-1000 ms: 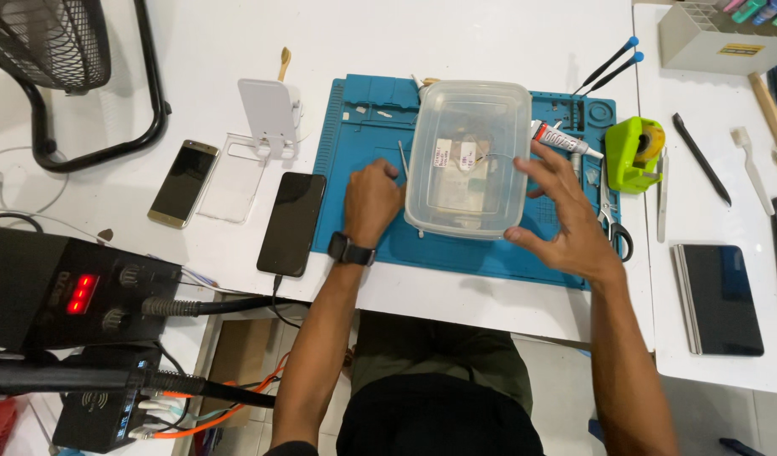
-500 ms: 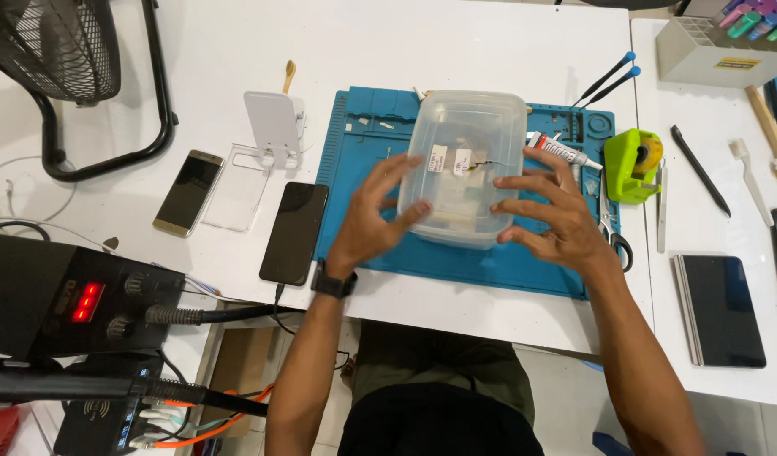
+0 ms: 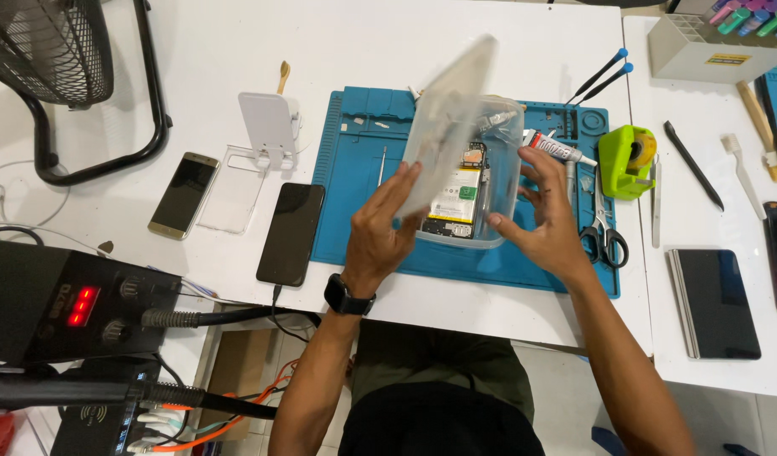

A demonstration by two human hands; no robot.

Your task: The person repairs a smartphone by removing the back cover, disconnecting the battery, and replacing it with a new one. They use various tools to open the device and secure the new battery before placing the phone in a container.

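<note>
My left hand (image 3: 380, 232) grips the clear plastic lid (image 3: 448, 118) by its lower edge and holds it tilted up off the box. The clear plastic box (image 3: 500, 203) stands open on the blue work mat (image 3: 355, 177). Inside it lies an opened phone with its board and battery (image 3: 456, 192) showing. My right hand (image 3: 547, 221) rests against the right wall of the box, fingers spread. A glue tube (image 3: 559, 149) lies just above that hand.
A black phone (image 3: 291, 232), a gold phone (image 3: 184, 193), a clear case (image 3: 235, 187) and a white stand (image 3: 268, 125) lie left of the mat. Scissors (image 3: 606, 236), a green tape dispenser (image 3: 625, 156) and tweezers sit on the right. A dark tablet (image 3: 714, 301) lies further right. A black station (image 3: 63, 300) is at lower left.
The lid was closed on the box with both hands on it. My left hand has lifted the lid up and to the left, and the phone inside now shows.
</note>
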